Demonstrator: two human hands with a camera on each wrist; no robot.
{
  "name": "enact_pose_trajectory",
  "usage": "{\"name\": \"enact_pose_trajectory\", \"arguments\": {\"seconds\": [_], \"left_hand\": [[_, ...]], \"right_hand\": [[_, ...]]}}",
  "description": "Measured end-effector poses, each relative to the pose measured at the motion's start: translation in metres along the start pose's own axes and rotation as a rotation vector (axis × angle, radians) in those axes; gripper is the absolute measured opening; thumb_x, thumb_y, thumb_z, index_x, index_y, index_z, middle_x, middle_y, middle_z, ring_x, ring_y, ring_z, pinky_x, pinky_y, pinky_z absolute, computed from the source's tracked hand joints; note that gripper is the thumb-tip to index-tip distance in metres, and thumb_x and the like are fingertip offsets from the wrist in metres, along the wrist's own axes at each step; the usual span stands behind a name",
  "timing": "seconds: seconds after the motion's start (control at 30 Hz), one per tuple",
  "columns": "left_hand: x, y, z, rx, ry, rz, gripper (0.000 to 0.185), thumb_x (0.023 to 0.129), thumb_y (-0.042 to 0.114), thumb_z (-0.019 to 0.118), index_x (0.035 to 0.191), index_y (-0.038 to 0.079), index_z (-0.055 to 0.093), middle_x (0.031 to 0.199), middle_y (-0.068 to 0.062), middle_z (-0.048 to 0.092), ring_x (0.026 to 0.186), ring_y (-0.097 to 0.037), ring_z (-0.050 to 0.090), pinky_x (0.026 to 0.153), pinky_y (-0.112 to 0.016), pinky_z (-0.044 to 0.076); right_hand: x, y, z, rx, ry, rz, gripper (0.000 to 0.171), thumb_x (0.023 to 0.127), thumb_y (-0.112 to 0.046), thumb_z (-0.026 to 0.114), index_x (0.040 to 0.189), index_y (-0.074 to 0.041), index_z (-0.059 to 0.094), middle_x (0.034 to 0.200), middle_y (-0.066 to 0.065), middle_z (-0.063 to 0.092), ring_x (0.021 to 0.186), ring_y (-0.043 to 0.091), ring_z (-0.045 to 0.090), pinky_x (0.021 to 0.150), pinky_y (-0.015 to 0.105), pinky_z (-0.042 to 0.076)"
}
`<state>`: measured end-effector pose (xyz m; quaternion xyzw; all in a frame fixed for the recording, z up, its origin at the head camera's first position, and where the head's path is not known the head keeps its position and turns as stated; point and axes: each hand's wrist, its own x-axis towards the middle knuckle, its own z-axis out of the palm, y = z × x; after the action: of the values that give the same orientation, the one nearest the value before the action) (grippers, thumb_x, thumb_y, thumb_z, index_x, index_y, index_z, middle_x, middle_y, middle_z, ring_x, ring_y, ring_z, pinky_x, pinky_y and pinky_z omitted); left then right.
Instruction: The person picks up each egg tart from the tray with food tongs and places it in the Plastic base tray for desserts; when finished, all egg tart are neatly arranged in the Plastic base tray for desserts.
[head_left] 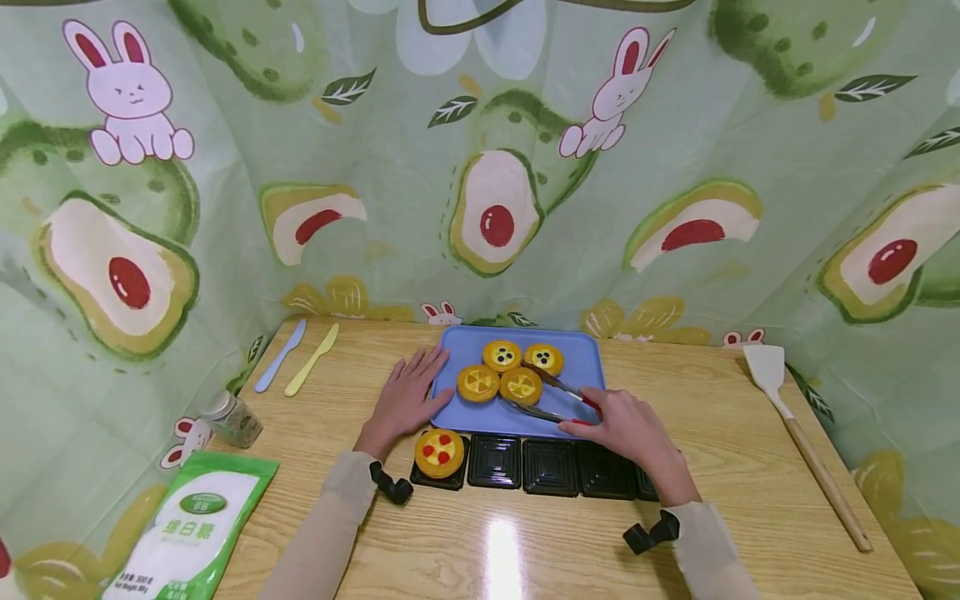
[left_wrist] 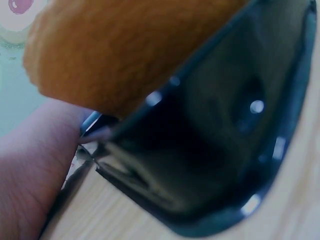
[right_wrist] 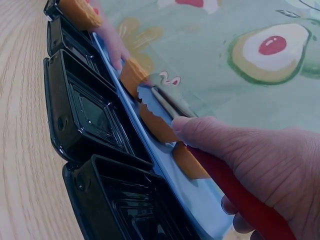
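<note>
My left hand (head_left: pixel 409 395) rests with fairly straight fingers on the left edge of a blue tray (head_left: pixel 577 342). In my right hand (head_left: pixel 627 423) I grip red-handled metal tongs (head_left: pixel 542 413). Their spread arms lie on either side of the front right egg tart (head_left: pixel 521 387), topped with yellow pieces. Beside it sits a similar tart (head_left: pixel 477 384). Behind them are two blueberry-topped tarts (head_left: pixel 502 356). In the right wrist view a tong tip (right_wrist: pixel 156 102) is broad and scalloped. A tart with red toppings (head_left: pixel 438 455) fills the leftmost black plastic box, close below my left wrist.
A row of black boxes (head_left: pixel 495 461) runs along the tray's front. At left are a blue knife (head_left: pixel 281 356), a yellow knife (head_left: pixel 312 360), a shaker jar (head_left: pixel 234 419) and a green-white sugar bag (head_left: pixel 197 525). A white spatula (head_left: pixel 806 450) with wooden handle lies far right.
</note>
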<state>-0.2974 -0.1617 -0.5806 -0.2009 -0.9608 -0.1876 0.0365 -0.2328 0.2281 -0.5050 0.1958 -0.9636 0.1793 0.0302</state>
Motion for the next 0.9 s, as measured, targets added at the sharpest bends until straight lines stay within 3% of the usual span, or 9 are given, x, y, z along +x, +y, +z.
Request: {"name": "enact_pose_trajectory", "arguments": {"seconds": [0.9], "left_hand": [[0.0002,0.0016,-0.0010,0.000,0.006,-0.005,0.076,0.104,0.062,0.044,0.168,0.027,0.022,0.175,0.004,0.016,0.161,-0.031,0.015,0.128,-0.058,0.010]], "right_hand": [[-0.0006,0.0016,0.0059,-0.047,-0.028,0.006,0.054,0.084,-0.064,0.078,0.080,-0.016,0.054,0.062,-0.007,0.030,0.052,0.010,0.035,0.050,0.028,0.022]]}}
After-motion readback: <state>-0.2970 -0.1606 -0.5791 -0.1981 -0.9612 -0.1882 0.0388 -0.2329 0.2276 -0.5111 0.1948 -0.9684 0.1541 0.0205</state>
